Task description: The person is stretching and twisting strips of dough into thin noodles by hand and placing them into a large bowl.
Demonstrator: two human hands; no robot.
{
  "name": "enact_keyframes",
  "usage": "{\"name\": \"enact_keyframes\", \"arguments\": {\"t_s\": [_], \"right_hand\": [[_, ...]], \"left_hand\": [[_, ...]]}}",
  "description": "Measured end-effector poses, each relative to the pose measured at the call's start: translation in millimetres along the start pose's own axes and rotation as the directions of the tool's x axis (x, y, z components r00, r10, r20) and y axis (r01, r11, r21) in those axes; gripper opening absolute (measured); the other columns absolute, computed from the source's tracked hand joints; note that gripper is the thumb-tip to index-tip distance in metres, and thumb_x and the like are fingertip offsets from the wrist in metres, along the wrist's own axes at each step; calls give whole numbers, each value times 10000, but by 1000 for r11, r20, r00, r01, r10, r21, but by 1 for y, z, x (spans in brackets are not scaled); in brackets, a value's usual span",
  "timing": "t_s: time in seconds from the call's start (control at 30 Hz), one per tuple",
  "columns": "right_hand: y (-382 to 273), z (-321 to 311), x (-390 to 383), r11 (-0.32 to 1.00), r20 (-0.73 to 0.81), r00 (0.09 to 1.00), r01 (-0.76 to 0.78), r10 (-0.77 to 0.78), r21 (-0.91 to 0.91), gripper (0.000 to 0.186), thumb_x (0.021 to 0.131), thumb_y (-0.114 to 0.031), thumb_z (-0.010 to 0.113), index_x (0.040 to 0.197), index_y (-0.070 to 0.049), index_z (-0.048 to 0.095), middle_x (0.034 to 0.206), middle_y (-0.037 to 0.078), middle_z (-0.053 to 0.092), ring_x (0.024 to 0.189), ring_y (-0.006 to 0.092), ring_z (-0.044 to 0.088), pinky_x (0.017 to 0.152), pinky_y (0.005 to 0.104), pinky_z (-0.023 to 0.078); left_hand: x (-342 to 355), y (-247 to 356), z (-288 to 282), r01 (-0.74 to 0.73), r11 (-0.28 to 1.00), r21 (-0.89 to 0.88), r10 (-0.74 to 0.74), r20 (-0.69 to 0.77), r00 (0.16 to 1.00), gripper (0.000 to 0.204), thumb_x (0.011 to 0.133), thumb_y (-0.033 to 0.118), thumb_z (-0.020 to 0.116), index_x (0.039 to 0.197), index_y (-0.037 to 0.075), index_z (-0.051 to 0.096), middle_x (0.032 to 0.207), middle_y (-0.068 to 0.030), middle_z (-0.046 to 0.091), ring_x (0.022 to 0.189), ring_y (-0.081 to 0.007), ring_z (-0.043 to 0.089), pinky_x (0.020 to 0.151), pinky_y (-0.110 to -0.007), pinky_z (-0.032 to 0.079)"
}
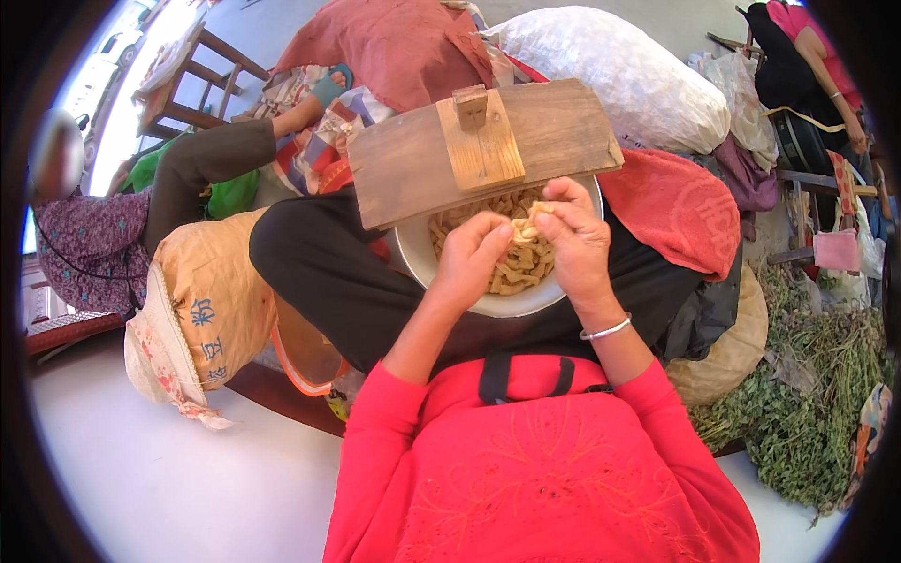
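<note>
Over a white basin (pixel 508 306) on my lap, my left hand (pixel 472 255) and my right hand (pixel 576 246) are close together. Both pinch a pale yellow, crumpled strip (pixel 526 225) between thumb and fingers; its exact kind I cannot make out. Many tan, curled strips (pixel 518 273) fill the basin, partly hidden by my hands. A wooden board (pixel 563 131) with a lighter crosspiece and a small block lies tilted across the basin's far side. My right wrist wears a silver bangle (pixel 605 328).
A tan sack (pixel 211 291) stands at my left beside an orange-rimmed container (pixel 305 357). A red towel (pixel 671 211) lies by my right knee. Beyond are a white sack (pixel 610 70) and a reddish cloth (pixel 385 47). Dried green plants (pixel 798 403) lie right. Two people sit nearby.
</note>
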State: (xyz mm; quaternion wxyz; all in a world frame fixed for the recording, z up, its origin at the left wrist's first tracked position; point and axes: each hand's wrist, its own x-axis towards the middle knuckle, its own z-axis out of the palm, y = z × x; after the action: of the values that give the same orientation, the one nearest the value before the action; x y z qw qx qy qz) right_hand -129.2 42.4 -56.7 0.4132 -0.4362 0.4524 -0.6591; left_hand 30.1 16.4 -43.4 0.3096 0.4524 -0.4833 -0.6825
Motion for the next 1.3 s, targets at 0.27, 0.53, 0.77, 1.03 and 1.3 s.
{"name": "enact_keyframes", "arguments": {"t_s": [0.27, 0.53, 0.77, 1.03, 1.3], "right_hand": [[-15, -28, 18, 942, 185, 927, -335, 326, 19, 397, 864, -107, 665, 1238, -15, 569, 1315, 80, 462, 1140, 124, 478, 906, 287, 441], [-47, -11, 62, 841, 586, 605, -418, 539, -343, 232, 873, -162, 656, 1035, 4, 648, 855, 31, 640, 781, 80, 586, 724, 234, 484], [-46, -18, 87, 791, 510, 605, -485, 611, -372, 100, 884, -106, 627, 913, -17, 661, 733, -7, 611, 610, 51, 568, 562, 206, 486], [-21, -1, 100, 836, 355, 886, -61, 297, -545, 146, 897, -142, 610, 948, -9, 642, 722, 48, 612, 673, 118, 551, 641, 278, 462], [-1, 12, 99, 756, 265, 924, -37, 275, -654, 152, 881, -152, 611, 953, -19, 628, 773, 119, 636, 734, 206, 602, 688, 322, 475]], "left_hand": [[-24, 10, -29, -435, 598, 673, 540, 62, 840, 80, 857, 34, 640, 918, 23, 590, 788, -103, 594, 674, -219, 586, 608, -292, 455], [9, 22, -11, -414, 812, 412, 427, 66, 902, 72, 887, 49, 624, 918, 9, 574, 749, -15, 583, 689, -103, 550, 634, -254, 454], [31, 38, -38, -132, 986, 102, 107, 223, 969, 70, 925, 119, 593, 940, 50, 595, 774, 53, 530, 674, -22, 440, 585, -180, 367], [55, 52, -65, -152, 951, 268, 132, 93, 987, 134, 895, 83, 598, 993, -6, 579, 876, -31, 603, 815, -96, 524, 724, -258, 445], [79, 28, -72, -224, 919, 324, 255, -56, 965, 101, 898, 82, 593, 954, -1, 596, 792, 4, 597, 742, -65, 516, 640, -242, 432]]}}
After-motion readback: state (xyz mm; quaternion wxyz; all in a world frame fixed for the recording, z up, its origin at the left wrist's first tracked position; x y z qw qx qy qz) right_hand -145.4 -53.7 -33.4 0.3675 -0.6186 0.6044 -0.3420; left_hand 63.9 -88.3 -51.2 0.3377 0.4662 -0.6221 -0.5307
